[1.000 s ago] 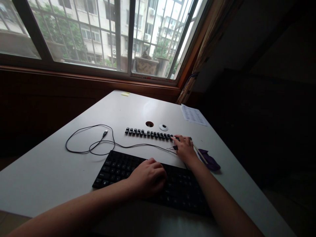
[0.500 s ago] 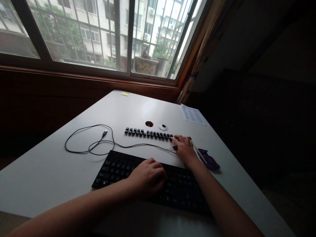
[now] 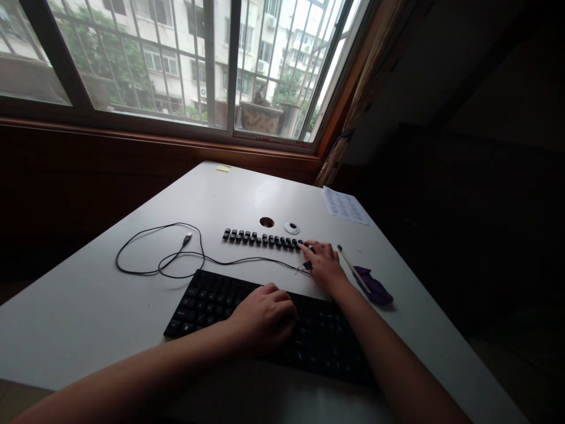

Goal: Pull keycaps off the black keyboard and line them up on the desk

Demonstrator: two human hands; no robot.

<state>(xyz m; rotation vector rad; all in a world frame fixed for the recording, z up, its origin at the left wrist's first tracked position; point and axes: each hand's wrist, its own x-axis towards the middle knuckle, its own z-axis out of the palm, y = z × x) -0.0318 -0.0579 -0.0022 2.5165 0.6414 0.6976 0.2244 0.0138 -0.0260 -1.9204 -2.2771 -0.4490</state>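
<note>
A black keyboard lies slanted across the near part of the white table. My left hand rests on its middle, fingers curled inward; whatever may be under them is hidden. Beyond the keyboard, my right hand reaches to the right end of a row of loose black keycaps, its index finger stretched out at them. Tucked in that same hand is a small black tool with thin wire prongs, apparently a keycap puller. The keyboard's black USB cable loops over the table on the left.
Right of my right hand, a thin brush-like stick lies against a dark purple cloth. Behind the keycaps are a round table hole and a white ring cover. A printed sheet and a yellow note lie farther back.
My right hand has shifted slightly left along the keycap row, carrying the puller with it and uncovering the tip of the stick. My left hand stays in place.
</note>
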